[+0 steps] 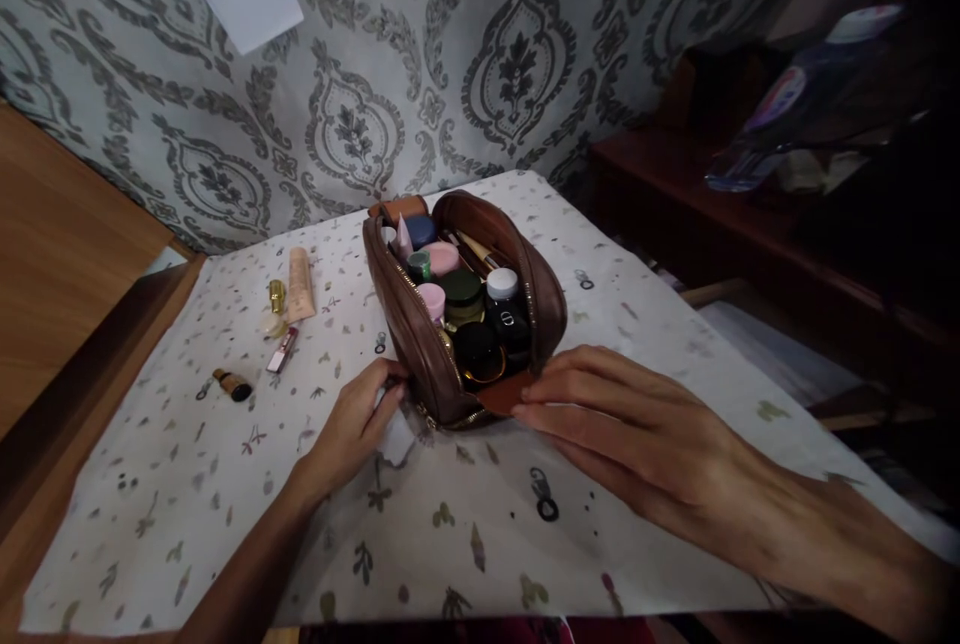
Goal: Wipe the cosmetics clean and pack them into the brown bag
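On a patterned white surface (600, 554), the left hand (360, 419) is curling against an unzipped brown bag (420, 354), its grip unclear, while the right hand (637, 414) is pinching the near flap (496, 397), fingers nearly closed. Cosmetics are filling the bag, while a tube (300, 284), lipstick (281, 351) and dark-capped bottle (232, 385) are lying outside. A black bottle (511, 326) is showing what seems a "CD" monogram.

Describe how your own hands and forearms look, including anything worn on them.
The left hand and right hand are bare human hands with slender fingers: no gloves, and no rings or watches that I can see. No sleeve shows on the left forearm; the right one darkens at the picture's edge, so I can't tell there.
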`<move>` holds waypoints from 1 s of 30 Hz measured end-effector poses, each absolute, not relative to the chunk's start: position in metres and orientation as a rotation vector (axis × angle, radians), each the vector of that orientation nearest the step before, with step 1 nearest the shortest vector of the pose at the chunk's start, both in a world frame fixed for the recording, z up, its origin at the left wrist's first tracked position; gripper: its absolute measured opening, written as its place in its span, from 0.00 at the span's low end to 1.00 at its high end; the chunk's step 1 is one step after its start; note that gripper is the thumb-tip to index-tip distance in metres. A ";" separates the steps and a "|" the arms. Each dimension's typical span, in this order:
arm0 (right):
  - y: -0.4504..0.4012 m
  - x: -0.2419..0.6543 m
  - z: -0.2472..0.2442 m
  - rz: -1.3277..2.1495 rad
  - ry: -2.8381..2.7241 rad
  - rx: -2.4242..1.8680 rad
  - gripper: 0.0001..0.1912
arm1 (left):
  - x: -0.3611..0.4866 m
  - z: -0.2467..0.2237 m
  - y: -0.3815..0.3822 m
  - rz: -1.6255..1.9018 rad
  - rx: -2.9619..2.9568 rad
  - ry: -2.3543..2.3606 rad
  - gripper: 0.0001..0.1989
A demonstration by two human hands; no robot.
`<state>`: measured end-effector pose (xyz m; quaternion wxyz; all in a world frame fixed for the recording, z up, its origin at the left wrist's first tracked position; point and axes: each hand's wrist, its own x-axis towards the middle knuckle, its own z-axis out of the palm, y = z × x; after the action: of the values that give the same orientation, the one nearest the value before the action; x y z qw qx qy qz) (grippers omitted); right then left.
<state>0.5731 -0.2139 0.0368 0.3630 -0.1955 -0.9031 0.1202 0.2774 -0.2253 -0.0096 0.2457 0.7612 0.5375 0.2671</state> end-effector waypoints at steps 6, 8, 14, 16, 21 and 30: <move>-0.216 0.573 0.039 0.304 -2.350 -0.532 0.14 | 0.276 -0.017 -0.229 0.722 2.088 1.475 0.09; -0.215 0.571 0.043 0.294 -2.362 -0.534 0.14 | 0.280 -0.013 -0.232 0.788 2.134 1.470 0.07; -0.213 0.568 0.044 0.263 -2.323 -0.496 0.11 | 0.307 0.038 -0.237 1.200 2.531 1.396 0.06; -0.215 0.567 0.041 0.251 -2.278 -0.485 0.11 | 0.320 0.059 -0.232 1.092 2.791 1.357 0.06; -0.222 0.563 0.029 0.253 -2.189 -0.486 0.11 | 0.348 0.093 -0.212 0.327 3.308 1.328 0.10; -0.223 0.564 0.018 0.220 -2.127 -0.469 0.11 | 0.374 0.113 -0.179 -0.428 3.216 1.197 0.12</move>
<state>0.5640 -0.2230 0.0184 0.4584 -0.1904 -0.8635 0.0892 0.3743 -0.1795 0.1132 -0.1574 0.9184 0.3419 -0.1221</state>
